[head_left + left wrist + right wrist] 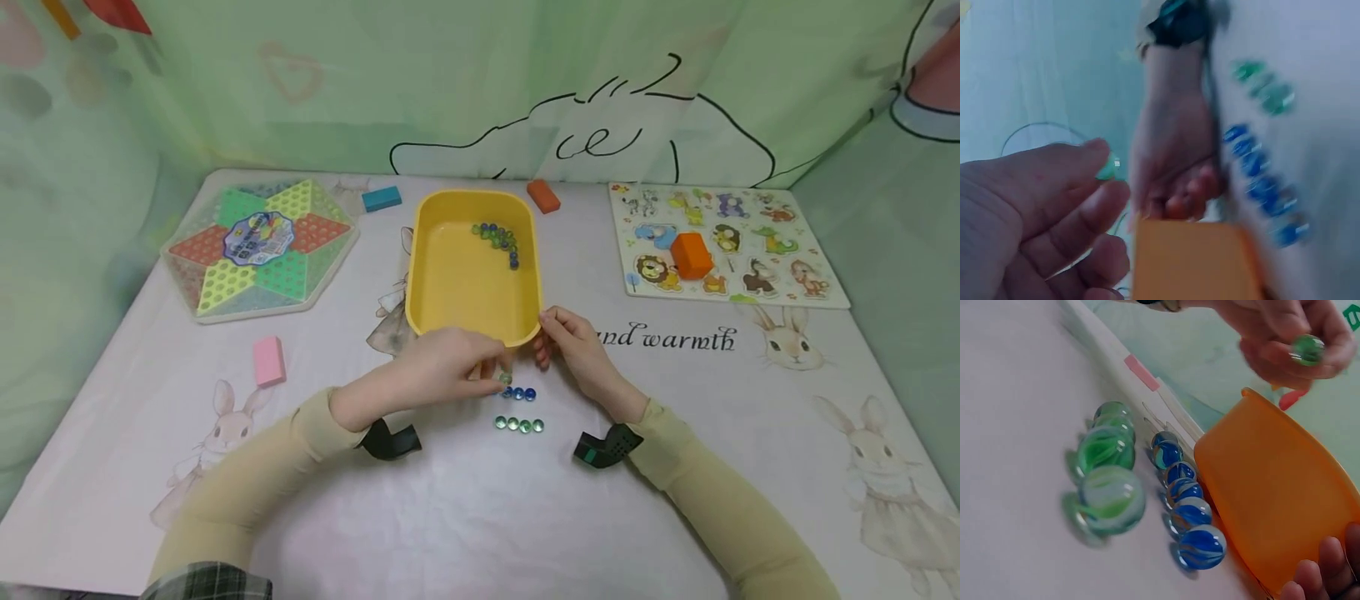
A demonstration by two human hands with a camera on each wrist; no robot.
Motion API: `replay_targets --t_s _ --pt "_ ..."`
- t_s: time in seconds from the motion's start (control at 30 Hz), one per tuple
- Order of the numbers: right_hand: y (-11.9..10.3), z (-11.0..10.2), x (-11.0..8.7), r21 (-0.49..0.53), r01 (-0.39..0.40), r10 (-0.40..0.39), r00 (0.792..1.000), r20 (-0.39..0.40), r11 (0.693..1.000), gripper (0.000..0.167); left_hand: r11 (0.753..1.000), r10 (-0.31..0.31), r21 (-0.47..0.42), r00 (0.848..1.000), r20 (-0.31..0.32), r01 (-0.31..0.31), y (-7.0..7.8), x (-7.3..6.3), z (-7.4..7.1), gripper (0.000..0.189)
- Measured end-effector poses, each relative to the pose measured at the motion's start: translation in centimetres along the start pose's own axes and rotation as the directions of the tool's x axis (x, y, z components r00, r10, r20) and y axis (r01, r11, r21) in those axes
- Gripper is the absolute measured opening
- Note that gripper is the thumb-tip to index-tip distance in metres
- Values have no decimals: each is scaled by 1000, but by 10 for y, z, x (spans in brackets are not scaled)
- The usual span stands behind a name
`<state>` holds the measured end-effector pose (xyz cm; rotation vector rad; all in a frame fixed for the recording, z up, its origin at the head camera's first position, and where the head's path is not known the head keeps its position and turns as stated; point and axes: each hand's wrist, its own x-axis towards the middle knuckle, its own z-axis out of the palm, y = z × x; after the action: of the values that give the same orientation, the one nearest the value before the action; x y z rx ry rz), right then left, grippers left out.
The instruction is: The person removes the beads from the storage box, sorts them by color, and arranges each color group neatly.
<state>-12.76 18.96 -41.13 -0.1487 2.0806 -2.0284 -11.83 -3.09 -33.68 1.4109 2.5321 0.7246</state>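
My left hand pinches a green marble between thumb and fingertips, up beside the near rim of a yellow plastic tub. At the tub's near right corner, my right hand grips the rim, its other fingers curled below. Inside the tub, green and blue marbles gather at the far right. On the table in front of it lies a row of blue marbles, partly hidden by the left hand in the head view. A shorter row of green marbles runs parallel, nearer my body.
A star-patterned Chinese checkers board lies at the left. An animal puzzle board at the right bears an orange block. Blue, red-orange and pink blocks lie around the tub. Green curtains border the table.
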Motion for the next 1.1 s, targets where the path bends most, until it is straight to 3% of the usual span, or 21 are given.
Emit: replay_targets --t_s 0.17,0.27,0.73,0.97,1.1 --pt "-1 0 1 -4 -13 13 1000 -5 1000 24 999 -47 11 992 118 46 -1 -11 18 9" --pt "-1 0 1 -5 -20 20 1000 -5 1000 24 997 -75 8 985 153 75 -3 -15 28 6" --pt "-2 1 1 -20 -30 29 999 -14 999 23 990 -72 132 987 142 53 -8 -20 45 14" --pt "-3 1 1 -23 -34 34 999 -13 999 24 992 -99 88 985 140 87 -8 -21 41 20" --pt "-3 1 1 -18 -33 33 999 -10 999 24 995 -99 0 985 138 100 -8 -20 30 24"
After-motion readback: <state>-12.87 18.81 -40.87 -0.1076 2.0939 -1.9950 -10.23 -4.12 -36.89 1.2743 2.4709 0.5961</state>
